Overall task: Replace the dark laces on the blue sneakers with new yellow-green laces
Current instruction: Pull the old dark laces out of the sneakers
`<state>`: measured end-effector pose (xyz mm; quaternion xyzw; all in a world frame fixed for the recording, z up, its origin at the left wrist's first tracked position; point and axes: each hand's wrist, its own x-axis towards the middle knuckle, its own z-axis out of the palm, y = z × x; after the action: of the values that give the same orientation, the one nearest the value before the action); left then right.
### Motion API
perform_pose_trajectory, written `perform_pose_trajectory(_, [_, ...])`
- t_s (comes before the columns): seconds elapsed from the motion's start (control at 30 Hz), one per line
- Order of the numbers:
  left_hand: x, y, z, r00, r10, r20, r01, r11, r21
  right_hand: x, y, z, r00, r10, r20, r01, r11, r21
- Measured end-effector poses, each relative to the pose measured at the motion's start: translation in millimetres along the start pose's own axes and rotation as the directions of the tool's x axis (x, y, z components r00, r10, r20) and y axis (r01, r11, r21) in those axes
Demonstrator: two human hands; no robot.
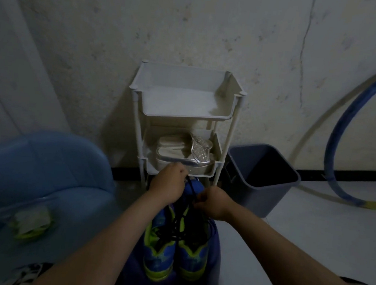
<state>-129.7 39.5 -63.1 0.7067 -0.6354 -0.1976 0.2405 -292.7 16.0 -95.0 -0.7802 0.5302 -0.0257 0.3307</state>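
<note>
Two blue sneakers with yellow-green trim stand side by side below me, the left one [159, 252] and the right one [193, 255], heels toward me. Dark laces [174, 229] lie loose in a tangle over their tongues. My left hand [167, 183] and my right hand [213, 202] are both at the toe end and each pinches a strand of the dark lace, pulled taut between them. A clear packet of yellow-green laces [29, 222] lies on a blue plastic stool at the left.
The blue stool [42, 169] fills the lower left. A white shelf rack [186, 103] stands against the wall, with silver sandals [181, 152] on its middle tier. A grey bin [259, 174] sits to its right, and a blue hoop [344, 134] leans further right.
</note>
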Motion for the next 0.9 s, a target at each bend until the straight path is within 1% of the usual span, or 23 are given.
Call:
perform_pose_trajectory(0.07, [2,-1,-6,0.994,-0.062,-0.087,0.056,0.996,-0.071,1,1,0,1.0,0.01,0.001,-0.01,1.0,-0.01])
perform_pose_trajectory(0.1, [2,-2,-8,0.991,-0.067,-0.117,0.061,0.997,-0.049,1,1,0,1.0,0.011,-0.004,-0.011,1.0,-0.004])
perform_pose_trajectory(0.17, [1,-2,-11,0.99,-0.036,-0.133,0.046,0.996,0.078,1,-1,-1,1.0,0.003,-0.012,-0.003,1.0,0.022])
perform_pose_trajectory(0.23, [-1,-4,-10,0.991,0.051,-0.124,-0.029,0.985,0.173,0,-3,-3,0.999,-0.015,-0.043,0.017,0.999,0.035])
perform_pose_trajectory(0.27, [-2,-5,-9,0.989,0.11,-0.097,-0.092,0.98,0.174,0,-5,-4,0.997,-0.023,-0.067,0.026,0.998,0.052])
perform_pose_trajectory(0.33, [-3,-3,-8,0.978,0.209,0.019,-0.21,0.972,0.104,-1,-8,-6,0.991,-0.038,-0.13,0.053,0.992,0.111])
perform_pose_trajectory(0.4, [-4,1,-7,0.958,0.247,0.146,-0.259,0.963,0.068,-2,-10,-7,0.982,-0.067,-0.178,0.098,0.98,0.172])
perform_pose_trajectory(0.43, [-4,2,-7,0.952,0.247,0.183,-0.267,0.959,0.093,-2,-10,-7,0.978,-0.081,-0.192,0.119,0.973,0.196])
perform_pose_trajectory(0.5, [-4,3,-7,0.948,0.236,0.214,-0.28,0.937,0.209,-3,-10,-7,0.978,-0.077,-0.196,0.122,0.965,0.231])
perform_pose_trajectory(0.53, [-3,1,-7,0.95,0.22,0.221,-0.273,0.93,0.247,-3,-9,-7,0.979,-0.065,-0.194,0.111,0.964,0.24])
perform_pose_trajectory(0.6, [-3,-2,-7,0.965,0.156,0.21,-0.206,0.948,0.242,-3,-10,-6,0.981,-0.056,-0.186,0.1,0.966,0.239])
perform_pose_trajectory(0.67, [-2,-3,-7,0.988,0.083,0.134,-0.108,0.976,0.191,-3,-10,-6,0.986,-0.062,-0.156,0.092,0.976,0.196])
perform_pose_trajectory(0.77, [-3,0,-8,0.999,-0.019,-0.04,0.022,0.997,0.08,-5,-8,-6,0.998,-0.047,-0.052,0.052,0.995,0.085])
perform_pose_trajectory(0.83, [-2,0,-10,0.993,-0.069,-0.096,0.074,0.996,0.045,-4,-5,-5,0.999,-0.033,-0.022,0.034,0.997,0.062])
perform_pose_trajectory(0.9, [-3,-2,-12,0.991,-0.083,-0.108,0.092,0.992,0.082,-3,-4,-3,0.999,-0.026,-0.019,0.026,0.999,0.043])
